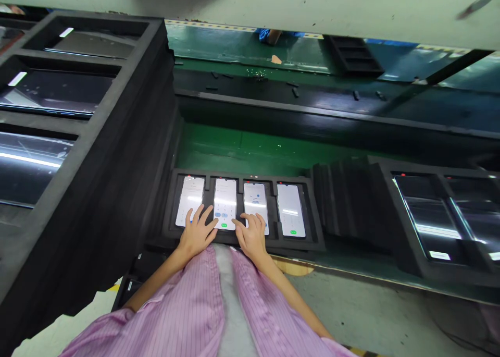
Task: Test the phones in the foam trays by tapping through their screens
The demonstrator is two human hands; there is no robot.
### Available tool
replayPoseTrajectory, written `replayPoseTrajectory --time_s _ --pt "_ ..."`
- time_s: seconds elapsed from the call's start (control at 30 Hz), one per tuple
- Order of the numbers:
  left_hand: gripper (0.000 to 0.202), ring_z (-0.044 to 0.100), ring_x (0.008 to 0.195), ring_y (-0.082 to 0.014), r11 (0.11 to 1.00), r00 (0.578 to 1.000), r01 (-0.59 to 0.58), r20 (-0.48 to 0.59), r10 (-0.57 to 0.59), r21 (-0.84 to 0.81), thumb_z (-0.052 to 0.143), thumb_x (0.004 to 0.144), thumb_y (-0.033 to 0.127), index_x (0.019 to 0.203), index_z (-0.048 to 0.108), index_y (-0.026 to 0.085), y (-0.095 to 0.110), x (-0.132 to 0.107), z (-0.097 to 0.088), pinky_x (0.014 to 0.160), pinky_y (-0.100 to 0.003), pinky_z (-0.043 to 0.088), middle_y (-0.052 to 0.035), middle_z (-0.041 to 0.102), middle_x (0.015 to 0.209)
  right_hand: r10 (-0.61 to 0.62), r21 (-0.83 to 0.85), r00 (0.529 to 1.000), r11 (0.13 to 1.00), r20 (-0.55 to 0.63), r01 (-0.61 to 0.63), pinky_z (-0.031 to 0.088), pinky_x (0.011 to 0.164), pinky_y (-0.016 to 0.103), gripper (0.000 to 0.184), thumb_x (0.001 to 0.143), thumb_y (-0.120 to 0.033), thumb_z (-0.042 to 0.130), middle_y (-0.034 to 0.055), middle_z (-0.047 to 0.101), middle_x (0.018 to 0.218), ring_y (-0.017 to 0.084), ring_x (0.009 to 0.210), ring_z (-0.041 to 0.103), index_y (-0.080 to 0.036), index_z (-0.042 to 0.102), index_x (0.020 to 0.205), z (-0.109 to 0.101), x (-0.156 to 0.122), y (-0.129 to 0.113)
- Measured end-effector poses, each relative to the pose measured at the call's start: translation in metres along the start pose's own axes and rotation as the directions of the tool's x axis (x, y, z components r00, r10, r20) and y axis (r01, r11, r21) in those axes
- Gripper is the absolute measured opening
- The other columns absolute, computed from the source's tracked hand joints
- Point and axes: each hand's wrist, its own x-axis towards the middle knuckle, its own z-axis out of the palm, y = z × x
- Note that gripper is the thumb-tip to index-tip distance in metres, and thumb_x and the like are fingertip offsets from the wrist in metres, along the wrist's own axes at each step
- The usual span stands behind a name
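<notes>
A black foam tray lies in front of me, with several lit smartphones in its slots. My left hand spreads its fingers over the lower end of the leftmost phone, its thumb side reaching the second phone. That second phone shows a number pad with a green button. My right hand has its fingers slightly bent over the lower part of the third phone, with the thumb toward the second one. The rightmost phone has a keypad on screen, and no hand is on it. Neither hand grips anything.
On the left rises a tall stack of black foam trays, dark-screened phones in the top one. Another tray stack stands on the right, also holding phones. Beyond a dark rail lie small black pieces. A pale beam crosses above.
</notes>
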Motion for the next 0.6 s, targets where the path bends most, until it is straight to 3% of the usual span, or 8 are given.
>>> replayPoseTrajectory --time_s 0.6 --pt "0.032 0.041 0.123 -0.0293 1.0 1.0 -0.009 -0.016 0.009 0.014 0.044 0.085 0.028 0.111 0.062 0.027 0.0001 0.0007 -0.0014 0.101 -0.053 0.027 -0.0093 0.051 0.131 0.013 0.027 0.999 1.0 -0.03 -0.012 0.029 0.095 0.041 0.033 0.087 -0.018 0.035 0.0054 0.055 0.087 0.018 0.087 0.047 -0.022 0.068 0.091 -0.0007 0.0002 -0.0014"
